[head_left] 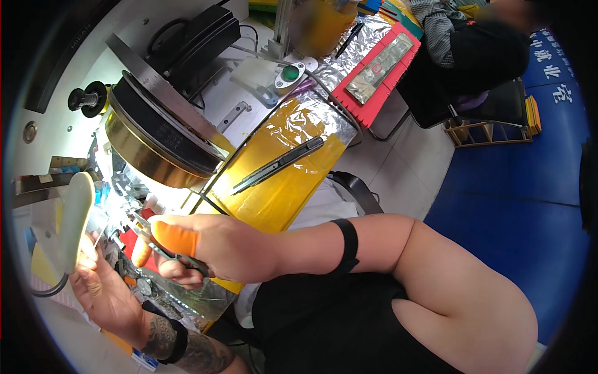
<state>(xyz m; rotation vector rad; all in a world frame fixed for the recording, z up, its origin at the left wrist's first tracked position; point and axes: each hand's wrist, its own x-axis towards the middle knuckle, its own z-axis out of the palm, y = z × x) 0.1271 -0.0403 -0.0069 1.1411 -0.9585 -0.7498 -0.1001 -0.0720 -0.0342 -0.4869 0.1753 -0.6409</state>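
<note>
My right hand (233,246), with orange finger cots on the thumb and a finger, is closed around small scissors (146,232). Their metal blades point up and left toward a brightly lit work spot, and a dark handle loop shows under my fingers. Lower left, my left hand (109,296) is raised with its fingertips pinched together. What it pinches is too small and glare-washed to name. Just above those fingertips stands a pale oval paddle-shaped piece (78,215). Beyond the work spot is a large round brass-coloured drum (146,159) with a black ring.
A black utility knife (280,163) lies on the yellow-covered bench surface (274,202). Farther off are a green button (290,73) and a red tray (380,68) holding a foil-coloured strip. A seated person (479,56) is at the upper right, by a blue wall panel (498,206).
</note>
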